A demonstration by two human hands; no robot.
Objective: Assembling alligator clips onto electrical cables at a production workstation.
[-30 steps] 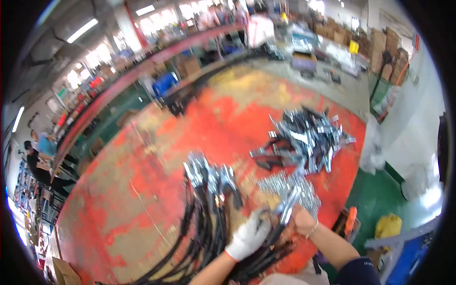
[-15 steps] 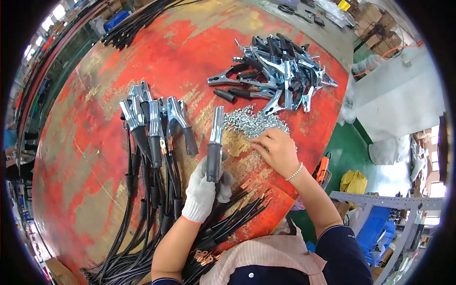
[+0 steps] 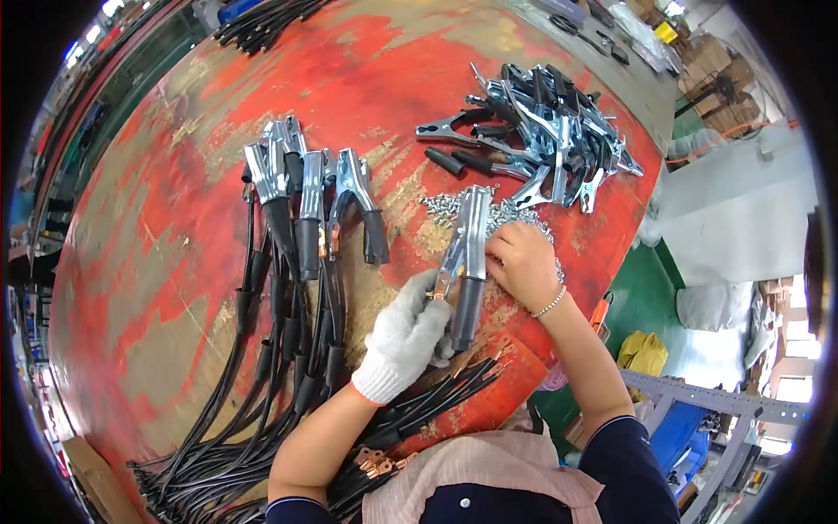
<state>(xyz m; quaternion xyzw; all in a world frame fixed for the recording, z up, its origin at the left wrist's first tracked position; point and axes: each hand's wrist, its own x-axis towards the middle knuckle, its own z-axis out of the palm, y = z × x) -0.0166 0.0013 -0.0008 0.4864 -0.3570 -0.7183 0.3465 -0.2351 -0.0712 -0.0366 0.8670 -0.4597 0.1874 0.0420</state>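
My left hand (image 3: 403,336), in a white knit glove, is closed around a silver metal clamp (image 3: 472,231) with a black handle sleeve, jaws pointing away from me. By its fingers a copper cable lug (image 3: 436,295) shows at the clamp's inner side. My bare right hand (image 3: 526,269) is at the clamp's right side, fingers bent together, with the fingertips partly hidden behind the clamp. Just beyond both hands lies a heap of small silver screws (image 3: 443,208). To the left are several clamps (image 3: 311,196) joined to black cables (image 3: 240,358).
A large pile of loose clamps (image 3: 559,131) covers the table's (image 3: 384,79) far right. Cable ends with copper lugs (image 3: 377,463) lie by my body. More black cables (image 3: 271,22) rest at the far left edge. A metal frame (image 3: 698,397) stands on the right.
My left hand has moved right with the clamp and turned it, so its second arm and a copper lug now show. My right hand has moved from over the screws to the clamp's side.
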